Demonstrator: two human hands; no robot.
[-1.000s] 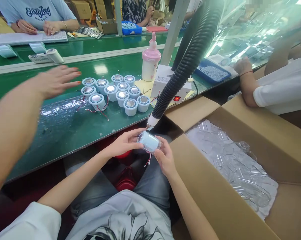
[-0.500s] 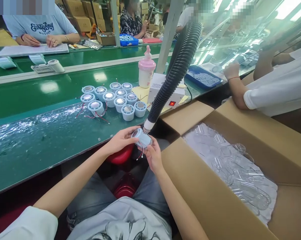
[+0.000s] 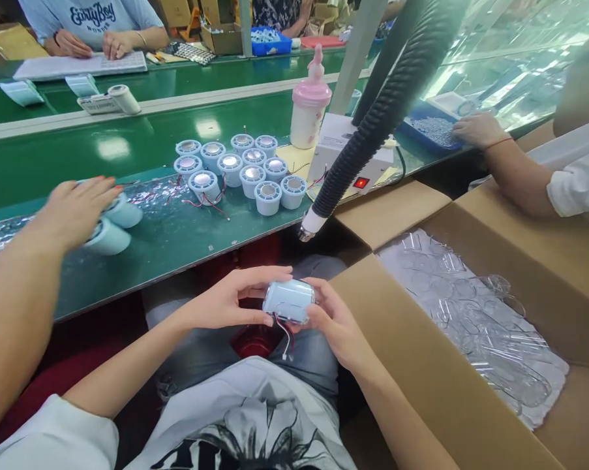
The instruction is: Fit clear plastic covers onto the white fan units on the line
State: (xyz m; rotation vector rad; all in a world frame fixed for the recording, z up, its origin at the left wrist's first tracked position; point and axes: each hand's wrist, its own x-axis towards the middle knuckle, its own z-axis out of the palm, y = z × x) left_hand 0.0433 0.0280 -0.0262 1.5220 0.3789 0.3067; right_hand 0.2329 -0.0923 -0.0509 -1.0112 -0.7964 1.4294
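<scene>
Left hand (image 3: 220, 303) and right hand (image 3: 338, 329), head view: fingers of both closed around opposite ends of pale-blue cylinder (image 3: 288, 299), held over lap (image 3: 308, 359), apart from black hose (image 3: 350, 166). Thin wires (image 3: 288, 338) dangle loose; judged risk: snagging fingers straining them, or slack grip dropping the cylinder.

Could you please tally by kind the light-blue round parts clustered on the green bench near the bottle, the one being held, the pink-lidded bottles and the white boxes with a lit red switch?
Clustered light-blue parts: 12
Held light-blue part: 1
Pink-lidded bottle: 1
White box with lit red switch: 1
Total: 15
</scene>
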